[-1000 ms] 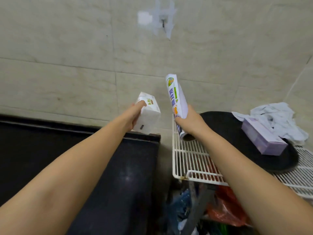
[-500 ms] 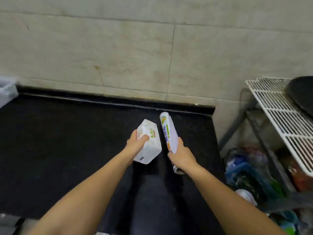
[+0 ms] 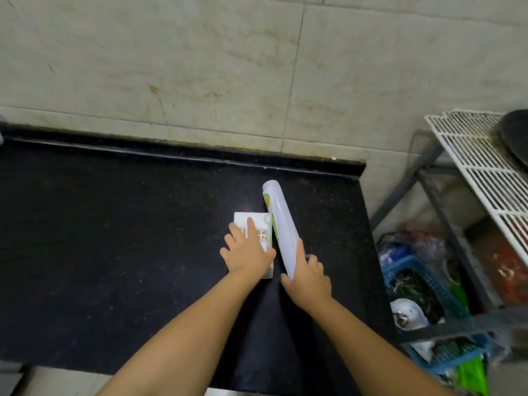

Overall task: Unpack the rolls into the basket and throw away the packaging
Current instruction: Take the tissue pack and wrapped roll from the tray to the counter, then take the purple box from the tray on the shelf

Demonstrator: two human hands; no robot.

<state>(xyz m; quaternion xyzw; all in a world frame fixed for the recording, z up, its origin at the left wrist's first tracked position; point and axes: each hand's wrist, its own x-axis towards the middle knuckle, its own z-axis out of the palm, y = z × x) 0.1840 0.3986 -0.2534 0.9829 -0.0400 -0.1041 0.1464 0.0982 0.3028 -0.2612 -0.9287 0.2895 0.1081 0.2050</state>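
A white rectangular pack (image 3: 257, 227) with small printed marks lies on the black counter (image 3: 114, 224). My left hand (image 3: 247, 252) rests flat on top of it, fingers spread over its near half. Right beside it lies a long white wrapped roll (image 3: 278, 221) with a green and orange label at its far end, pointing away toward the wall. My right hand (image 3: 307, 277) grips the roll's near end, which is hidden under the fingers. No basket for the rolls is visible on the counter.
A tiled wall rises behind the counter. To the right stands a white wire rack (image 3: 485, 172) with a dark round pan (image 3: 517, 138) on it. Below it sit a blue crate (image 3: 423, 284) of greens and several plastic bags on the floor.
Both hands carried the pack and the roll from the wire rack leftward and lowered them onto the black counter. The view swung left and down with them.
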